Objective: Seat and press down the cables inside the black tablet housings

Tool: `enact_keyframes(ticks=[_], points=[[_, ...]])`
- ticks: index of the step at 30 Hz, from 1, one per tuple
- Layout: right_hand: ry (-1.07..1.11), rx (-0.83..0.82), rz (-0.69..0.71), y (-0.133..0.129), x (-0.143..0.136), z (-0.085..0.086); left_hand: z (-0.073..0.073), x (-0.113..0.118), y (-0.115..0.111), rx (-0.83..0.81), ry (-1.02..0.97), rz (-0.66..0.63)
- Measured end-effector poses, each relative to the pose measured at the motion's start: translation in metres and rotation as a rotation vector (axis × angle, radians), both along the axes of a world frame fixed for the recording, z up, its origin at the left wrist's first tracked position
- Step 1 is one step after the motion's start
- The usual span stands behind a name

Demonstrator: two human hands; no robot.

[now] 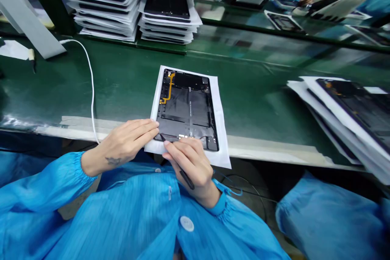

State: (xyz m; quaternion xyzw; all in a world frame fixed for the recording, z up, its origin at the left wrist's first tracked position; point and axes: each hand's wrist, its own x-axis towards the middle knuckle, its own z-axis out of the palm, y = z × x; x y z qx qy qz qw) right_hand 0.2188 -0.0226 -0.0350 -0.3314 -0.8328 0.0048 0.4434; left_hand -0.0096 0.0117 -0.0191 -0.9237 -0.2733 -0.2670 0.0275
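A tablet housing [179, 107], black inside with an orange flex cable [168, 91] along its left side, lies on a white sheet [222, 126] at the bench edge. My left hand [128, 140] has its fingers stretched out, the tips resting on the housing's lower left corner. My right hand [191, 162] is closed around slim black tweezers [186, 179]. Their dark tip points at the housing's bottom edge, close to my left fingertips. Whether the tip touches a part there is too small to tell.
Tall stacks of housings between white sheets [103, 4] stand at the back left. Another pile [335, 105] sits at the right. A white cable [91, 77] crosses the green bench [256, 101] on the left. Other people in blue and pink work across the bench.
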Motion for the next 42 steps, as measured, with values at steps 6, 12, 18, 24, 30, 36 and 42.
enact_keyframes(ticks=[6,12,18,24,30,36,42], points=[[-0.013,0.015,-0.168,-0.007,0.01,-0.004,0.0,0.001,0.0,0.003,0.008,0.033],[0.112,-0.052,-0.155,-0.011,0.02,0.004,0.008,0.009,-0.003,0.138,0.153,0.062],[0.302,-0.456,-0.015,0.02,0.0,0.029,0.018,0.028,-0.012,0.193,0.335,0.173],[0.255,-0.529,0.022,0.032,-0.006,0.028,0.019,0.031,-0.014,0.205,0.337,0.179],[0.188,-0.505,0.046,0.029,-0.004,0.032,0.015,0.029,-0.014,0.196,0.28,0.174],[0.174,-0.494,0.104,0.032,-0.003,0.034,0.004,0.01,-0.004,0.129,0.041,0.058],[0.175,-0.491,0.115,0.029,0.002,0.035,0.011,0.012,-0.005,0.231,0.185,0.072]])
